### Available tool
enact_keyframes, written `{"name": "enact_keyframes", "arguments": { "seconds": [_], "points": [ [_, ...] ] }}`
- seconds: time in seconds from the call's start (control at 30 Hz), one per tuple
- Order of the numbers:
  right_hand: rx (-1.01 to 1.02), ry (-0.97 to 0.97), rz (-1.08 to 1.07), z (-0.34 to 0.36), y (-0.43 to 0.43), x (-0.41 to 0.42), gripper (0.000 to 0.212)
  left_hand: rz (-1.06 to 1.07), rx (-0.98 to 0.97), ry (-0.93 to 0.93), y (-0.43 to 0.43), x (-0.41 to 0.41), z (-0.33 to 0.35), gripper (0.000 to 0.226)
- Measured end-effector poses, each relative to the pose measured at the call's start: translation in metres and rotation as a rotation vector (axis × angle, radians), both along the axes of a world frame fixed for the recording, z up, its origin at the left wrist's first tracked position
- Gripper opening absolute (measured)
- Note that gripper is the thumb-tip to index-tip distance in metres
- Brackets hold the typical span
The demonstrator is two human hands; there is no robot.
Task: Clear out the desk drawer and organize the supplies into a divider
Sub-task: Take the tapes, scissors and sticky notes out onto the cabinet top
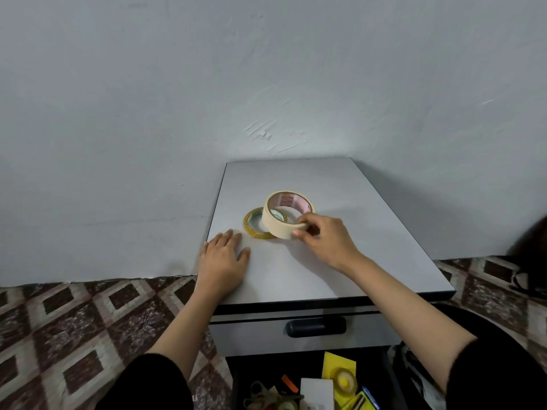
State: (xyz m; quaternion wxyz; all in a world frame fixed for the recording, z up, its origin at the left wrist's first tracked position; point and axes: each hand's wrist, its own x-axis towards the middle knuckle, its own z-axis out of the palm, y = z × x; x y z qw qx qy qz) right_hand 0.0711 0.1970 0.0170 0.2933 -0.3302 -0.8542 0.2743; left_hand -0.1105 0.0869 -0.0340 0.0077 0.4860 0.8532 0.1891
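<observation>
2 tape rolls sat near the middle of the surface [355, 232]: the right hand [325, 238] pinched 1 beige roll [275, 223], tilted over 1 yellow roll [251, 227]. The left hand [223, 255] lay flat, fingers straight, by the left edge.

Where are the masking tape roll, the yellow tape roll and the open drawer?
masking tape roll [273, 226], head view, front outer wall.
yellow tape roll [257, 234], head view, near rim.
open drawer [251, 369], head view, bare dark floor at left.
</observation>
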Motion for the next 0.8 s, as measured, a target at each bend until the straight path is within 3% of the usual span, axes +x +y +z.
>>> {"name": "enact_keyframes", "arguments": {
  "seconds": [0.23, 0.8],
  "points": [
    [0.046, -0.146, 0.026, 0.006, 0.013, -0.035, 0.024, -0.004, 0.023, 0.001, 0.000, 0.005, 0.004, 0.052],
    [0.113, -0.265, 0.033, 0.011, 0.007, -0.055, 0.026, 0.018, 0.056, -0.020, -0.003, 0.008, 0.007, 0.050]
  ]
}}
